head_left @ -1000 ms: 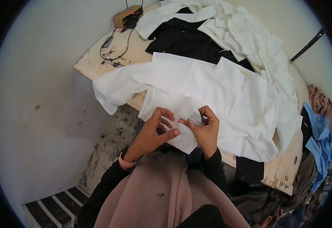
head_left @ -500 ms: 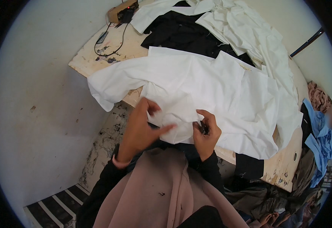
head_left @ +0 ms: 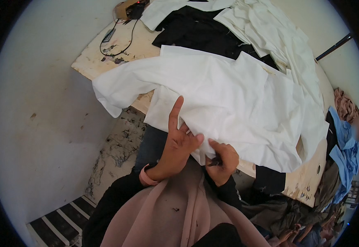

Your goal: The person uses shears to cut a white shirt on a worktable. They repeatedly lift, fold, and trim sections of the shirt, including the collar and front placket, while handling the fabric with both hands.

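The white garment (head_left: 228,94) is draped over the table's (head_left: 89,59) near edge. It is touched there by the left hand (head_left: 178,147), its index finger raised apart; whether cloth is clamped by the others cannot be told. A dark tool (head_left: 215,160) is gripped in the right hand's (head_left: 224,162) curled fingers.

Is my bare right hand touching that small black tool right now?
Touching: the head view shows the right hand curled around the small black tool.
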`<state>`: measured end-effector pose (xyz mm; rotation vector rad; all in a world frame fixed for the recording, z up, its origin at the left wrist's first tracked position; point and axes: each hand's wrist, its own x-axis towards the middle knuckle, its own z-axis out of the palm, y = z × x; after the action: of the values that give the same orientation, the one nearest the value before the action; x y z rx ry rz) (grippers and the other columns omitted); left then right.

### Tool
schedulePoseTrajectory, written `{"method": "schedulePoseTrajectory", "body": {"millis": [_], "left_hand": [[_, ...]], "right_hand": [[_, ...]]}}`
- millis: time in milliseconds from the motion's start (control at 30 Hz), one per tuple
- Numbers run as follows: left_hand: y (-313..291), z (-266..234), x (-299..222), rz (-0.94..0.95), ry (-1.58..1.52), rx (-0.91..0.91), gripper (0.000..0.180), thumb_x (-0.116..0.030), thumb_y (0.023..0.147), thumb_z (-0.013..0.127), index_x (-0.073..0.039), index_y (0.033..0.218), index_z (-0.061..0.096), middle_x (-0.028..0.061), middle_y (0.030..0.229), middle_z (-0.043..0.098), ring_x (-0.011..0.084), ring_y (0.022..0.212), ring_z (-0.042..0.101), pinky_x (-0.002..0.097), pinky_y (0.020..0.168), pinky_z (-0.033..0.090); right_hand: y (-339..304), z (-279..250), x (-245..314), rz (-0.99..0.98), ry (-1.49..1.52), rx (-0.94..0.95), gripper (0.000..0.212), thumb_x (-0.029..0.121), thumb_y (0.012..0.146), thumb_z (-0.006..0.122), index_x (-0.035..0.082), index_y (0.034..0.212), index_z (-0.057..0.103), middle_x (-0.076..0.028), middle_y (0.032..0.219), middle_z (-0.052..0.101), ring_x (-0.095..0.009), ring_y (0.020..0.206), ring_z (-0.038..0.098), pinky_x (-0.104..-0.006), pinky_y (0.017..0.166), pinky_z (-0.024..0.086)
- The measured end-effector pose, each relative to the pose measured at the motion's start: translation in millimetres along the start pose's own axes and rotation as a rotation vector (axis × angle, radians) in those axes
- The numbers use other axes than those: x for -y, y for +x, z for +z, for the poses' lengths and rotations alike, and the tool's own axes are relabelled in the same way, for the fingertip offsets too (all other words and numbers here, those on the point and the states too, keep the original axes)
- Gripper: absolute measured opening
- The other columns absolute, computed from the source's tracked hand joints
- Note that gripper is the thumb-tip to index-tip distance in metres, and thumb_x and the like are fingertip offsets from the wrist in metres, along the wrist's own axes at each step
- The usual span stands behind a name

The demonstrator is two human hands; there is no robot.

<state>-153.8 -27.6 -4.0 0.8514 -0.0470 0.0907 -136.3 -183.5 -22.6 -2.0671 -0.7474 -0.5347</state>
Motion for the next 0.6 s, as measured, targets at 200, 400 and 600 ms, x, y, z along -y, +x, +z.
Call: {"method": "schedulePoseTrajectory", "body": {"millis": [200,400,600], "left_hand": [[3.8,-5.8,0.2,-0.071,-0.002,-0.036,0.08,0.002,0.099,0.054,-0.013,0.161,0.005,0.0153,0.151,0.038,0.0189,0.138,0.039,0.0322,0.114,0.031],[-2.5,-4.3,1.5,-0.04,0.085,0.039,0.077,-0.004,0.101,0.057,-0.014,0.16,0.009,0.0134,0.148,0.042,0.0194,0.135,0.042,0.0341,0.114,0.032],[3.6,-11.9,-7.3,-0.079,-0.027,-0.041,0.069,-0.009,0.101,0.059,-0.011,0.156,0.018,0.0126,0.143,0.045,0.0186,0.131,0.045,0.0339,0.111,0.035]], "right_hand": [[11.2,-11.6,11.7,0.186,0.131,0.061,0.055,0.008,0.056,0.074,0.008,0.11,0.073,-0.005,0.068,0.054,-0.022,0.055,0.052,-0.0323,0.056,0.037],[22.5,-10.5,2.5,0.039,0.12,0.075,0.052,0.003,0.053,0.066,0.01,0.104,0.074,0.0,0.074,0.065,-0.019,0.058,0.058,-0.0291,0.057,0.037],[14.0,-26.8,16.8,0.129,0.324,0.401,0.031,0.01,0.071,0.079,0.009,0.102,0.071,-0.003,0.084,0.072,-0.017,0.069,0.067,-0.0298,0.061,0.042]]}}
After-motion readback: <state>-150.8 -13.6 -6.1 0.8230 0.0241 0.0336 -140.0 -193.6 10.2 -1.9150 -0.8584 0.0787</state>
